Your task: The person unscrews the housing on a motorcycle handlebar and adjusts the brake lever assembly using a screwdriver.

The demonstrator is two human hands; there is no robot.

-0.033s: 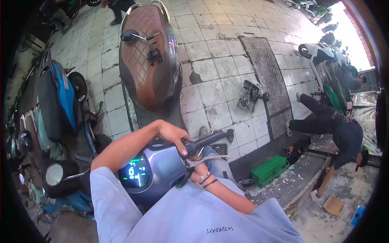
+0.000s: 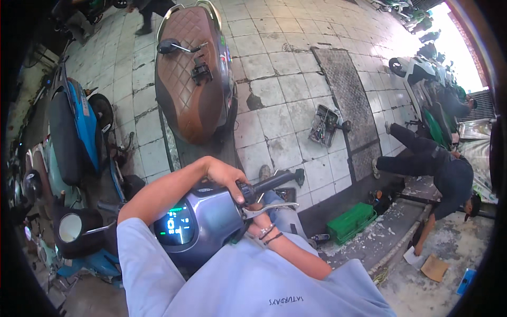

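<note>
In front of me is the grey-purple handlebar cover of a scooter, with a lit display on its left. My left hand reaches over the cover and is closed around the switch housing at the inner end of the black handlebar grip. Its thumb lies on the near side. Under the silver brake lever, my right hand is tucked against the cover's underside, bracelets at its wrist. The lever and housing hide its fingers, so what they touch cannot be made out.
Beyond the handlebar is the scooter's brown quilted seat, with a loose mirror and a black bracket on it. A parts tray and a green toolbox stand right. A co-worker bends there; a blue motorbike stands left.
Both my hands keep their places on the scooter. At the top left, a distant person's leg has shifted left. The co-worker's hand and white sheet at the right have moved slightly.
</note>
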